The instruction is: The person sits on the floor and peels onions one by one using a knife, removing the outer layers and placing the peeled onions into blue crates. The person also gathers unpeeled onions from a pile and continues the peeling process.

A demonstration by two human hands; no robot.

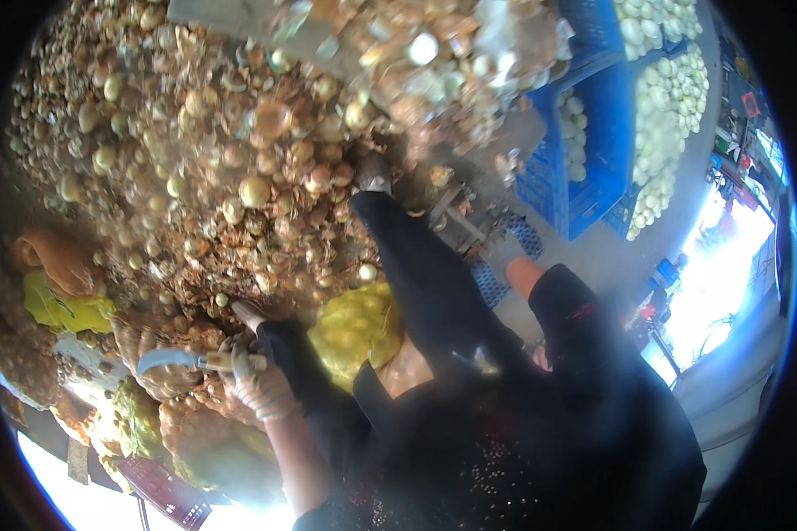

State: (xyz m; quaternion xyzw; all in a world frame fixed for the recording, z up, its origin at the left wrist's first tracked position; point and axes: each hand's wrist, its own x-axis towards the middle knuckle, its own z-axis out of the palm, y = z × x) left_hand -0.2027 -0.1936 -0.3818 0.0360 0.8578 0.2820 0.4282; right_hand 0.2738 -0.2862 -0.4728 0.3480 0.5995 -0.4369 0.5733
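Observation:
My left hand (259,381), in a light knitted glove, grips the wooden handle of a sickle-like knife (169,359); its curved blade points left over mesh sacks of onions. On the right my right hand (503,253), also gloved, is closed around the pale handle of a T-shaped tool (463,222). The tool's head lies near the floor, beside my outstretched leg. Loose onions (255,191) and dry brown skins form a wide heap before my feet. A yellow mesh sack of onions (355,332) sits between my legs.
Blue plastic crates (598,172) stand at the upper right, with peeled white onions (667,113) in and beyond them. Nearer my right hand is a blue perforated basket (488,282). An orange sack (60,262) and a yellow-green bag (66,306) lie at the far left.

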